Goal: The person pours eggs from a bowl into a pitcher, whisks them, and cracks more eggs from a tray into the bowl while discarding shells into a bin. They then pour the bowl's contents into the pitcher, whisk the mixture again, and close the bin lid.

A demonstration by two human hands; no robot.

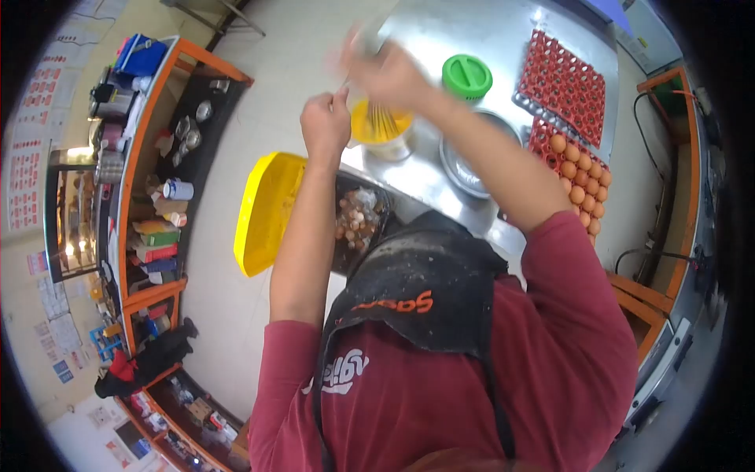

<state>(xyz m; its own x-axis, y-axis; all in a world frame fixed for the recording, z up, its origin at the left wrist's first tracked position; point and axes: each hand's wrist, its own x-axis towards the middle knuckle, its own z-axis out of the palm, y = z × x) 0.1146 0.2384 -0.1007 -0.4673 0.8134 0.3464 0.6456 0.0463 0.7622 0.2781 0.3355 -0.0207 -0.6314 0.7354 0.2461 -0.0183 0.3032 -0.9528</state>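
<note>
A whisk [383, 123] stands wires-down in a tub [391, 148] of yellow contents at the table's edge. My right hand [387, 77] is over it, smeared by motion, with its fingers curled where the whisk's handle would be. A pale blurred shape shows beyond those fingers. My left hand [325, 126] is closed in a fist, thumb up, just left of the tub. What it grips, if anything, is too small to make out. Right of the tub are a green lid [467, 76] and a metal bowl [454, 165], partly behind my right forearm.
On the metal table [503, 39] lie red egg trays [568, 82], and brown eggs [583, 177] fill part of the nearer one. Below, eggshells [358, 219] fill a dark bin with a yellow lid [267, 212]. Orange-framed shelves [141, 189] stand at left.
</note>
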